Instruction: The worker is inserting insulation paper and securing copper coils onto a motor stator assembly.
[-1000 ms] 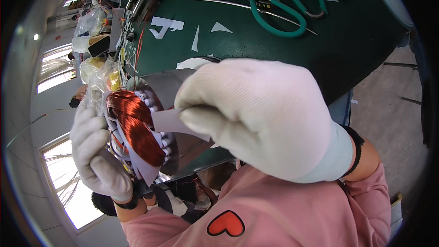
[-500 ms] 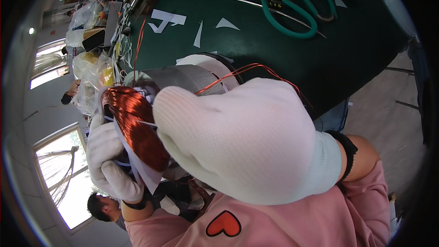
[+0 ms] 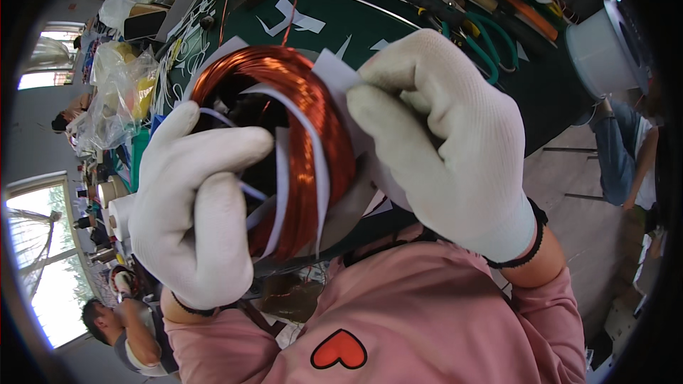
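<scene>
Green tabletop [image 3: 537, 92] beyond; right hand [image 3: 455, 142] pinches white sheet [image 3: 333, 75]; left hand [image 3: 174, 203] at copper coil [image 3: 337, 149]; whether gripping, I cannot tell.

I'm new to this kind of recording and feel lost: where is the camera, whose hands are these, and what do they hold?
No robot here: these are a person's own two gloved hands. A wide fisheye camera on their head looks down, so straight edges bend; the pink shirt is the wearer's. The right hand pinches a white sheet beside a ring-shaped coil of copper-coloured wire. The left hand is at the coil's opening; how firmly it grips is unclear. On the dark green table lie white scraps and teal-handled scissors.
</scene>
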Motion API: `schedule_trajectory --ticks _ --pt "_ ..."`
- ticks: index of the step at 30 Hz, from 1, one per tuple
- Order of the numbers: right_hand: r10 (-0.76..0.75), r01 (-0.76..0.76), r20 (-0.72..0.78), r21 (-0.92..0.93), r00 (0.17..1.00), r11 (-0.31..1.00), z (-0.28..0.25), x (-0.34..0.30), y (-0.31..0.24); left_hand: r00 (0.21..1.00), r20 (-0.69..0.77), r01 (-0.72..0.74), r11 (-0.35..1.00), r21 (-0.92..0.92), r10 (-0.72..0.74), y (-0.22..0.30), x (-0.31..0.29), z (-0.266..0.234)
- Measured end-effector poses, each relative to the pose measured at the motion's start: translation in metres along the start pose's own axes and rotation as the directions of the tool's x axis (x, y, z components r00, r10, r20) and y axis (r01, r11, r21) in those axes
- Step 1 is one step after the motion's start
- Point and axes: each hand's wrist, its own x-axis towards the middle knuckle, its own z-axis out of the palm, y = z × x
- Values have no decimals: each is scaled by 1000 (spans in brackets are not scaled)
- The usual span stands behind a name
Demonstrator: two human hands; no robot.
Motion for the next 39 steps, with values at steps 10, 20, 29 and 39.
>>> schedule_trajectory --ticks 10,20,29,39 --pt "129 -105 137 -171 982 980 9 31 -25 974 180 209 864 -458 -140 -48 60 -3" --pt "-63 73 41 -343 997 936 16 21 -23 879 367 470 688 -553 -305 -44 50 -36" --pt "116 -114 -2 -230 993 967 22 33 -27 950 214 308 791 -529 -227 -57 72 -8" --pt "411 -334 180 -344 893 877 10 62 -53 966 168 257 804 -536 -197 -68 76 -6"
